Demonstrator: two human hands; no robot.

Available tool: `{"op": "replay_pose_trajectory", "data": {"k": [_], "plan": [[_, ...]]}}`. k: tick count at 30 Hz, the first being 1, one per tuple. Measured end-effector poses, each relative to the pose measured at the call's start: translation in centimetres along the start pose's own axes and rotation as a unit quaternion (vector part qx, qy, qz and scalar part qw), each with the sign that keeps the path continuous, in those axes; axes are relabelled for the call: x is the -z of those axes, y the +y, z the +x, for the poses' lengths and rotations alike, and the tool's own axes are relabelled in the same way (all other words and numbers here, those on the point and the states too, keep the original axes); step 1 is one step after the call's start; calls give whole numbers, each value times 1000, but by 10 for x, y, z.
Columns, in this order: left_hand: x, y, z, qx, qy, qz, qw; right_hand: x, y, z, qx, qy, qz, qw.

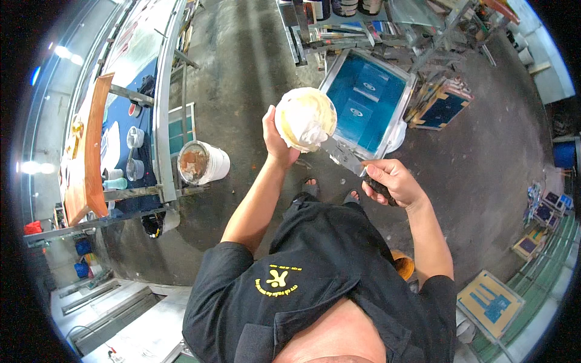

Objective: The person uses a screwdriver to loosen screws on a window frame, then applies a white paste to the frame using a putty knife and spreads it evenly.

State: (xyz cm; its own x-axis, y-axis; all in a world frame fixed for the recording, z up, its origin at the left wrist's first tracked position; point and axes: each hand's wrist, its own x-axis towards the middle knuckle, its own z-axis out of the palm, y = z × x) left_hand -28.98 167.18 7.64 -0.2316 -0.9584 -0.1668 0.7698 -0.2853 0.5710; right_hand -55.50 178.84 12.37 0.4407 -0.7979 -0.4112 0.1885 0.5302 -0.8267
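Note:
My left hand (276,140) is wrapped around the side of a round tub (296,115), held up in front of me. Thick white and cream-coloured paste fills it and is smeared over its rim. In my right hand (392,181) is a putty knife (344,156), gripped by its dark handle. Its wide metal blade points left and meets the lower right edge of the tub, where some paste sits. Below and beyond the blade stands a screen-printing frame (366,100) with blue mesh and two small pale designs.
A white bucket (212,163) with brown residue stands on the floor to the left. Beside it runs a long table with a blue surface (144,151) carrying small cups. More frames (445,106) lean at the right, and a shelf with containers (345,7) stands far ahead.

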Motion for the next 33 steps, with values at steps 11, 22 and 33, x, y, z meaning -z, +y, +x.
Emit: {"op": "replay_pose_trajectory", "data": {"k": [11,22,33], "plan": [[28,-62,13,158,29,-78,984,13,-30,-5,27,24,38,999],[133,-50,-54,153,159,-115,969,79,12,11,35,186,-140,972],[178,-10,-145,103,249,-88,959,161,190,129,84,351,-582,729]]}}
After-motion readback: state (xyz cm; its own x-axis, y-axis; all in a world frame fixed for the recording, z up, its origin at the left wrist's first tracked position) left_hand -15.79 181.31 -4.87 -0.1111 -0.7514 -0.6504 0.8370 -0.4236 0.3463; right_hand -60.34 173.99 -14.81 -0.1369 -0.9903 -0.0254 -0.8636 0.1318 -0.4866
